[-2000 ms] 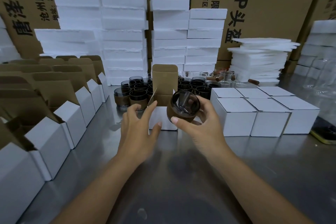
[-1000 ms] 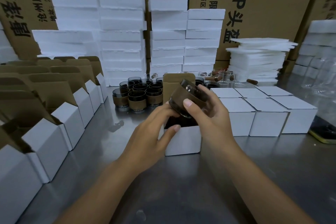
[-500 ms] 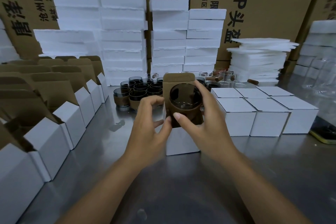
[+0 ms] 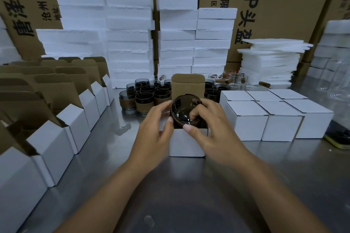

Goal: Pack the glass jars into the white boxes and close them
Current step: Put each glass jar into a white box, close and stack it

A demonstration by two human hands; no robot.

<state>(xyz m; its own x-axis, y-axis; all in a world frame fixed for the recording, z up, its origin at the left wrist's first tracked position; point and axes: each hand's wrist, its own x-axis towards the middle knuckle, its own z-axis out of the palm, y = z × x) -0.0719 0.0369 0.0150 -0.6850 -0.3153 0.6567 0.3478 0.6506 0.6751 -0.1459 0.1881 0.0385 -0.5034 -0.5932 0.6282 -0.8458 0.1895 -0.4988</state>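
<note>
Two hands meet over an open white box (image 4: 186, 144) that stands in the middle of the metal table (image 4: 189, 195), its brown lid flap (image 4: 187, 87) upright at the back. The right hand (image 4: 212, 128) pinches the glass jar (image 4: 182, 111), with its fingers hooked inside the mouth and its thumb pressed on the near outer wall. The left hand (image 4: 153, 128) curls round the jar's left side, its thumb tip against the wall just above the box's rim. The jar is dark, tilted with its mouth toward the camera, and its lower part sits in the box's open top.

Behind the box stands a cluster of dark jars (image 4: 144, 96) with brown bands. Six closed white boxes (image 4: 265, 117) sit packed together on the right. A row of open boxes (image 4: 56, 138) with raised flaps runs along the left. Stacks of white foam blocks (image 4: 128, 34) and thin foam sheets (image 4: 270, 58) rise at the back, in front of printed cardboard cartons (image 4: 284, 5). Some clear glasses (image 4: 234, 79) stand near the sheets.
</note>
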